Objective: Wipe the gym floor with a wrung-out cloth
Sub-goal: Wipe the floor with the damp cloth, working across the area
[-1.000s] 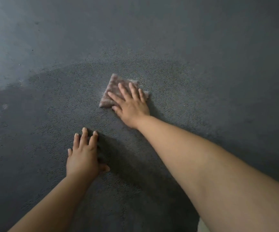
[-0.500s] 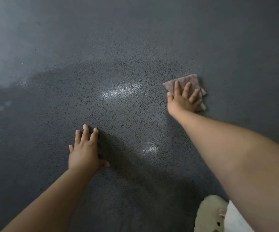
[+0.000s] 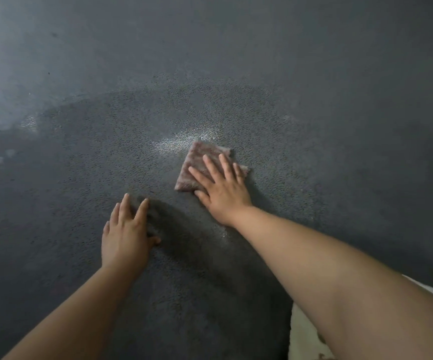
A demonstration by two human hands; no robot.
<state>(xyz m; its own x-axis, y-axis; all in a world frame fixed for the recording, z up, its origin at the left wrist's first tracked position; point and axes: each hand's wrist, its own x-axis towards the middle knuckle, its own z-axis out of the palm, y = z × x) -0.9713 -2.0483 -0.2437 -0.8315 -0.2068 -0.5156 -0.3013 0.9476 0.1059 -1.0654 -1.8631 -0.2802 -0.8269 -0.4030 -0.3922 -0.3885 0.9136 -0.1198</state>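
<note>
A folded pinkish-grey cloth (image 3: 199, 160) lies flat on the dark, pebbled gym floor (image 3: 314, 87) at the centre of the view. My right hand (image 3: 223, 188) presses down on the cloth's near half with straight, spread fingers. My left hand (image 3: 125, 236) rests flat on the floor to the lower left of the cloth, fingers straight, holding nothing. Around the cloth the floor is darker and damp, with a bright wet sheen (image 3: 181, 141) just beyond the cloth's far edge.
A drier, paler stretch of floor (image 3: 15, 81) fills the far left and top. Pale cream fabric (image 3: 303, 333) shows at the bottom right under my right forearm. Small pale spots (image 3: 3, 157) dot the floor at the left.
My right hand has slid the cloth back leftward from the right side to the centre. The left hand has stayed planted in about the same place.
</note>
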